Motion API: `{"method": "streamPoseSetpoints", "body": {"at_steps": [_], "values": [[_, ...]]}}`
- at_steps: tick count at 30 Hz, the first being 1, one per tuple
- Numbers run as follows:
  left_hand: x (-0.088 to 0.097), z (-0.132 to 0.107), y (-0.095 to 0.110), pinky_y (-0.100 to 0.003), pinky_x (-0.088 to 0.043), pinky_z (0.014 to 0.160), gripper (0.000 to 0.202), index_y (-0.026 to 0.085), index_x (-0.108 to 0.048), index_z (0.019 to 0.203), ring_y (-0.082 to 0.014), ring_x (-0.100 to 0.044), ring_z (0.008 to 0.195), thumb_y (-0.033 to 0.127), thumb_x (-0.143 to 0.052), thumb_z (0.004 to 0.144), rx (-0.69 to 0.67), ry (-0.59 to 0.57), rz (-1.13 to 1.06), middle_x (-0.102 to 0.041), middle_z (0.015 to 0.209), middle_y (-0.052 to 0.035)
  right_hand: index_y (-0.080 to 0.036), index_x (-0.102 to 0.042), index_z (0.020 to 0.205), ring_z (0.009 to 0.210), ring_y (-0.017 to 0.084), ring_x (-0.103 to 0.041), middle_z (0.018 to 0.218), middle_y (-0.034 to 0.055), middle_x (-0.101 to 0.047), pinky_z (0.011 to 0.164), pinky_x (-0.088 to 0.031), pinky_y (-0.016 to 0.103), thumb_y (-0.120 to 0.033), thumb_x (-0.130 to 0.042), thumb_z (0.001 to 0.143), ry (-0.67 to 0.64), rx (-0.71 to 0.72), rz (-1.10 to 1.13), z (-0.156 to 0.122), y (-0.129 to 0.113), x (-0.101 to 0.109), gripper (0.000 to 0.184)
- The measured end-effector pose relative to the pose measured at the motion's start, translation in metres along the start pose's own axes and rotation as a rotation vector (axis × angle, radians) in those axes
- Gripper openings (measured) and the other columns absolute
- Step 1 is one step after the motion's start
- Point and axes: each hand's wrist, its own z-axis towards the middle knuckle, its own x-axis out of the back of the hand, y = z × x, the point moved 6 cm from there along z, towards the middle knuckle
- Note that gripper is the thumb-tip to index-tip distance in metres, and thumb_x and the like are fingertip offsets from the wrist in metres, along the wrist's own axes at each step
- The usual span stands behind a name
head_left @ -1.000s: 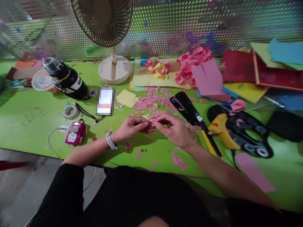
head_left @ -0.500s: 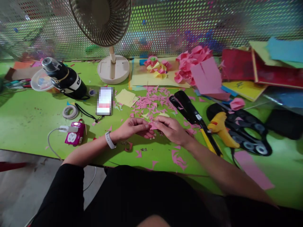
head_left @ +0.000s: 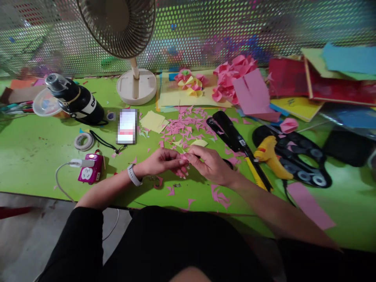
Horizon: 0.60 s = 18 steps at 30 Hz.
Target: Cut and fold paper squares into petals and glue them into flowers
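Over the green table, my left hand and my right hand meet fingertip to fingertip. Between them is a small piece of pink paper, pinched by the thumb and fingers of both hands; its shape is mostly hidden. Just beyond the fingers lies a heap of pink paper scraps, along with a pale yellow paper piece. A dark object, partly covered by my right hand, shows beside that wrist. More pink offcuts are scattered near the table's front edge.
To the right lie a black hair straightener and a yellow glue gun on a black holder. A phone, a black bottle and a fan stand or lie at the left and back. Pink paper flowers are piled behind.
The camera view has shifted slightly, so the table's things sit a little further left. Both hands stay together on the pink paper, with the fingers slightly repositioned.
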Motion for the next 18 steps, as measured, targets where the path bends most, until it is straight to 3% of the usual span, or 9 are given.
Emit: {"method": "streamPoseSetpoints", "body": {"at_steps": [6,10,14,16,18], "values": [[0.006,0.000,0.001,-0.024,-0.061,0.067,0.040,0.009,-0.069,0.089,-0.0143,-0.073,0.073,0.046,-0.077,0.077,-0.064,0.187,0.056,-0.075,0.083,-0.0094,-0.024,-0.040,0.068,0.056,0.014,-0.044,0.063,-0.0012,-0.045,0.053,-0.038,0.029,-0.041,-0.041,0.101,0.059,0.067,-0.059,0.000,-0.002,-0.002,0.037],[0.005,0.000,0.001,-0.021,-0.060,0.065,0.035,0.008,-0.068,0.085,-0.0107,-0.071,0.067,0.041,-0.079,0.076,-0.071,0.204,0.000,-0.074,0.078,-0.0066,-0.023,-0.043,0.065,0.053,0.014,-0.046,0.061,-0.0004,-0.050,0.050,-0.038,0.029,-0.041,-0.042,0.099,0.023,0.017,-0.040,0.002,0.002,0.006,0.039],[0.016,0.001,0.005,-0.020,-0.059,0.065,0.033,0.009,-0.069,0.088,-0.0093,-0.071,0.065,0.037,-0.081,0.075,-0.096,0.258,-0.053,-0.074,0.077,-0.0052,-0.024,-0.057,0.074,0.051,0.016,-0.054,0.062,0.0010,-0.060,0.047,-0.040,0.029,-0.043,-0.042,0.099,0.055,-0.214,-0.026,-0.004,0.022,0.048,0.035],[0.028,0.001,0.009,-0.021,-0.059,0.065,0.034,0.010,-0.069,0.090,-0.0090,-0.070,0.065,0.037,-0.082,0.074,-0.132,0.335,-0.087,-0.074,0.078,-0.0036,-0.025,-0.060,0.077,0.052,0.018,-0.057,0.062,0.0013,-0.062,0.049,-0.041,0.031,-0.043,-0.050,0.096,0.077,-0.270,-0.179,-0.015,0.030,0.071,0.028],[0.040,0.000,0.013,-0.021,-0.059,0.066,0.035,0.012,-0.068,0.092,-0.0090,-0.070,0.066,0.037,-0.083,0.073,-0.174,0.427,-0.113,-0.074,0.080,-0.0025,-0.025,-0.063,0.079,0.056,0.020,-0.060,0.068,0.0022,-0.066,0.051,-0.041,0.032,-0.040,-0.062,0.087,0.009,-0.315,-0.429,-0.030,0.040,0.080,0.017]]}}
